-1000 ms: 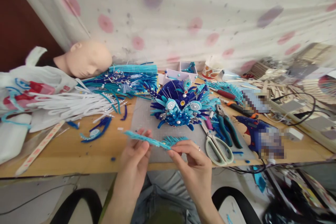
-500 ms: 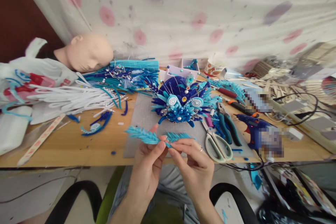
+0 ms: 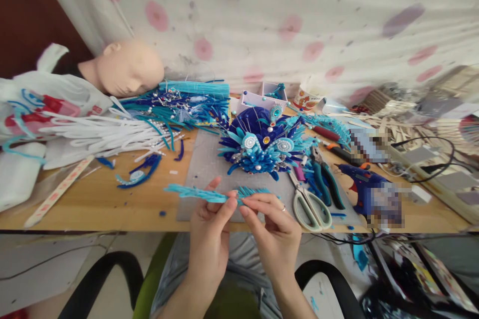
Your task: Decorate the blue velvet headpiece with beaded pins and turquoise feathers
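Over the tabletop's front edge, my left hand and right hand pinch the feathery turquoise sprig; a light grip should spare its soft fringe.

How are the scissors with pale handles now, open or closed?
Slightly open: the scissors lie on the mat with their two handle loops apart; the blade tips are hard to make out.

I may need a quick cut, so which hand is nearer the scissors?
Right. The right hand is just left of the scissors; the left hand is farther left, beyond it.
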### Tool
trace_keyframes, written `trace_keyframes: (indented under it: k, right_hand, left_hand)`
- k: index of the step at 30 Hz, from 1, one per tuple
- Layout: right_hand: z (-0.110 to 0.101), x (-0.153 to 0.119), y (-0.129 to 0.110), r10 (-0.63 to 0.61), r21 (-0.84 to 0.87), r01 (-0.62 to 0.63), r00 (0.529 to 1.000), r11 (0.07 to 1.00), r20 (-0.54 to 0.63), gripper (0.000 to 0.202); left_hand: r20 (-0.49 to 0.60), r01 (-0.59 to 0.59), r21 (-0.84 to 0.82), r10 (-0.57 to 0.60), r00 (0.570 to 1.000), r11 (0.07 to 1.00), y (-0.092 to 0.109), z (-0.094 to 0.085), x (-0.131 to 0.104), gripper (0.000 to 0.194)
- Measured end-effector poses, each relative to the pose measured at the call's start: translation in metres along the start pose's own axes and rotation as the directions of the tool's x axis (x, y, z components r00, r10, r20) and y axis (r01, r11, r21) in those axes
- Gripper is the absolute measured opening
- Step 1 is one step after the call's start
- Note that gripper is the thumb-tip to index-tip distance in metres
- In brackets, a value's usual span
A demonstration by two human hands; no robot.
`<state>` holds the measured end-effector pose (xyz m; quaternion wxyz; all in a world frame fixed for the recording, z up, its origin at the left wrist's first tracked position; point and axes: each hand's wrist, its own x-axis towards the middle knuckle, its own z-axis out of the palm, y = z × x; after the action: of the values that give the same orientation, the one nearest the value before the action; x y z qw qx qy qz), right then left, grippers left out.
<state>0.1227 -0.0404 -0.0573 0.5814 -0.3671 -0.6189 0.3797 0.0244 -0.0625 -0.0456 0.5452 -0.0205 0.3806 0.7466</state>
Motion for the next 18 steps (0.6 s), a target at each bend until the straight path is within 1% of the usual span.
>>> trace_keyframes:
  k: [5,11,15,18]
  right_hand:
    - [0.000,0.000,0.001,0.029,-0.030,-0.029,1.000,0.999,-0.004,0.019]
    - [0.001,0.002,0.000,0.017,-0.052,-0.017,1.000,0.998,0.010,0.010]
    - [0.000,0.003,-0.001,0.015,-0.032,-0.013,0.999,0.999,0.047,0.009]
    - [-0.003,0.003,-0.001,0.008,-0.023,-0.006,0.997,1.000,0.083,0.008]
  left_hand:
    - [0.008,-0.005,0.013,0.005,1.000,1.000,0.001,-0.002,0.000,0.062]
    - [0.024,-0.066,0.063,0.064,0.998,0.996,0.000,-0.005,0.002,0.059]
    - [0.092,-0.092,0.109,0.082,0.992,0.990,-0.001,-0.010,0.005,0.056]
    - [0.186,-0.097,0.145,0.069,0.980,0.985,0.002,-0.016,0.012,0.053]
